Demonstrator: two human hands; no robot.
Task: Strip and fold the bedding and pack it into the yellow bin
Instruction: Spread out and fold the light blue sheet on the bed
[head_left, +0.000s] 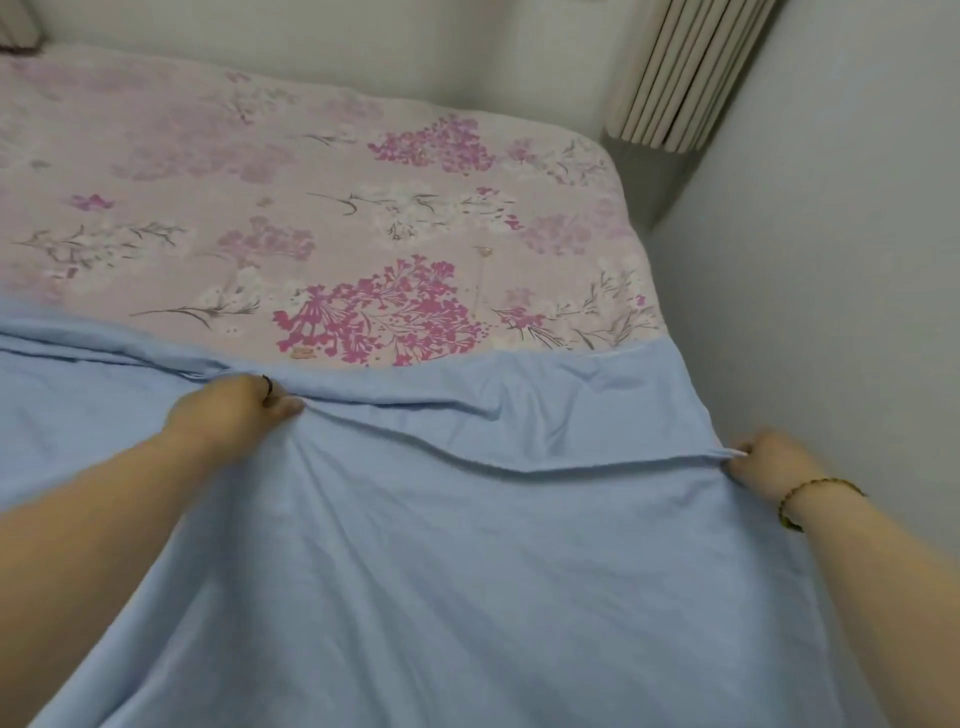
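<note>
The left grip (234, 410) is clamped on the blue sheet (467, 571). Its thumb and curled fingers bunch a fold of cloth near the middle of the bed (618, 176), and there is a dark ring (266, 385) on one finger. The right grip (763, 460) pinches the same sheet's folded edge at the right edge of the bed, close to the wall (831, 260); a beaded bracelet (810, 499) circles that wrist. Between the two grips the sheet's edge runs in a slack, sagging line, and creases fan out from the left grip. The sheet covers the near part of the bed and drapes toward the person, with more of it lying in flat folds toward the left edge. Beyond it the floral mattress cover (311, 208) shows up to the far right corner. There a ribbed cream panel (680, 73) stands against the wall; I cannot tell whether it is a radiator or a pleated curtain.
</note>
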